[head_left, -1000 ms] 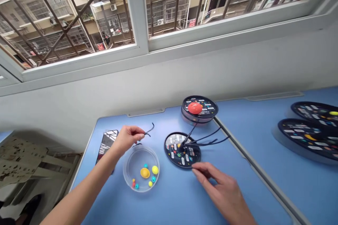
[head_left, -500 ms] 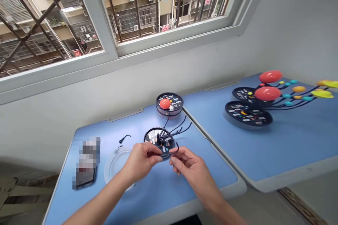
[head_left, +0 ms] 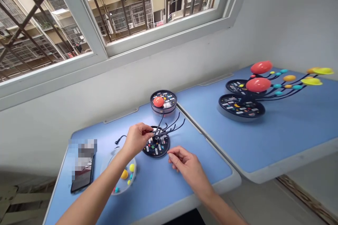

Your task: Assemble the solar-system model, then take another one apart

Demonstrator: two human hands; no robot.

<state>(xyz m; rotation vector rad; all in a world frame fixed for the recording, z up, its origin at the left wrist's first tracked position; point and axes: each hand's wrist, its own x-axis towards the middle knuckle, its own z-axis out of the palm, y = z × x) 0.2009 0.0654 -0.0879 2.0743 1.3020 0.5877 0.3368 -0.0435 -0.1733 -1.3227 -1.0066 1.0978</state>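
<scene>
My left hand [head_left: 138, 136] is closed in a pinch at the centre post of a small planet model, on a black curved rod [head_left: 173, 130] whose hidden end I cannot make out among the other rods. The model's round black base [head_left: 157, 151] is printed with small coloured pictures and labels, and several thin rods fan out to the right. My right hand [head_left: 185, 161] hovers just right of the base, thumb and fingertips pressed together with nothing visible between them. Beneath my left forearm sits a clear plastic bowl [head_left: 135, 171] with small coloured balls [head_left: 124, 174].
A loose black rod [head_left: 120, 139] lies left of my hand, and a phone [head_left: 83, 175], partly blurred, at the table's left. Behind the model is a round case [head_left: 163, 107] with a red ball [head_left: 158, 101]. Two assembled planet models [head_left: 241, 107] stand on the right table.
My left hand has moved up and back to the model's post, away from my right hand. The curved rod between the hands no longer shows at my right fingertips. The view has shifted slightly.
</scene>
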